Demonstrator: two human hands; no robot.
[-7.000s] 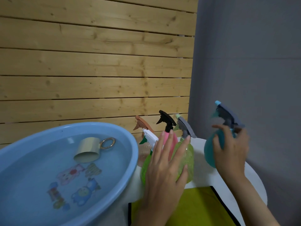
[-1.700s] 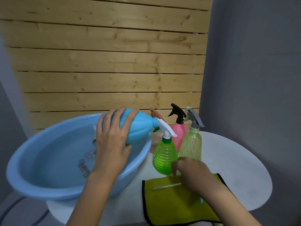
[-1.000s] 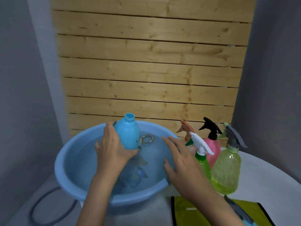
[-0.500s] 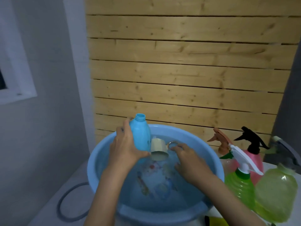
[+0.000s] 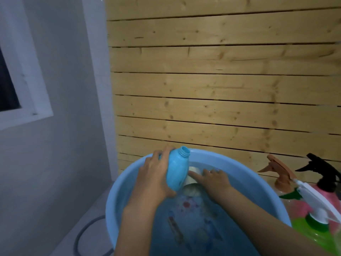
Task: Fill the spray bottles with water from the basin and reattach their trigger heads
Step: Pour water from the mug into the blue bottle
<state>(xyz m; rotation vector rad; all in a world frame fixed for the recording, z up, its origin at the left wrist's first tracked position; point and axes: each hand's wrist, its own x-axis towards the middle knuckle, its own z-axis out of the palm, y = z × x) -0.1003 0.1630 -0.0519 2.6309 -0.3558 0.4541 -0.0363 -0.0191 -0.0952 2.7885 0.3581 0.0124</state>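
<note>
Risk: the blue bottle (image 5: 177, 170) leans over the basin (image 5: 258, 174) at lower centre. Wet plastic could slip from my left hand (image 5: 153, 178), and water from the cup (image 5: 191, 184) may miss the narrow neck. Left fingers clamp the bottle body. On my right hand (image 5: 215, 180), the fingers curl over the cup.
</note>
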